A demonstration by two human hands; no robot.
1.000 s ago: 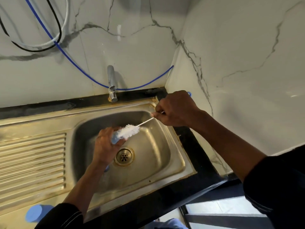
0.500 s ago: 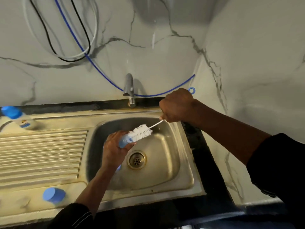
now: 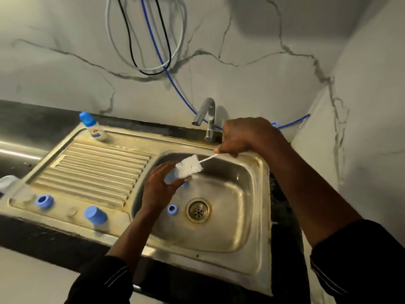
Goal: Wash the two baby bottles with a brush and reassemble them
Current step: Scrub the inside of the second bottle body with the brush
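My left hand (image 3: 158, 189) holds a blue bottle part (image 3: 172, 177) over the steel sink basin (image 3: 238, 207). My right hand (image 3: 243, 137) grips the thin white handle of the bottle brush (image 3: 189, 166), and its white bristles lie against the blue part. A second baby bottle (image 3: 93, 129) with a blue cap stands at the back of the draining board. A blue cap (image 3: 95, 215) and a blue ring (image 3: 44, 201) sit on the sink's front ledge. Another small blue ring (image 3: 172, 209) lies in the basin beside the drain (image 3: 198, 210).
The tap (image 3: 207, 119) stands behind the basin. The ribbed draining board (image 3: 98, 172) lies left of it. Blue, black and white cables (image 3: 153, 51) hang on the marble wall. A white object (image 3: 6, 182) shows at the far left edge.
The view has swung left and pulled back, bringing the draining board, standing bottle and loose blue parts into sight. Both hands stay together over the basin, brush against the blue part.
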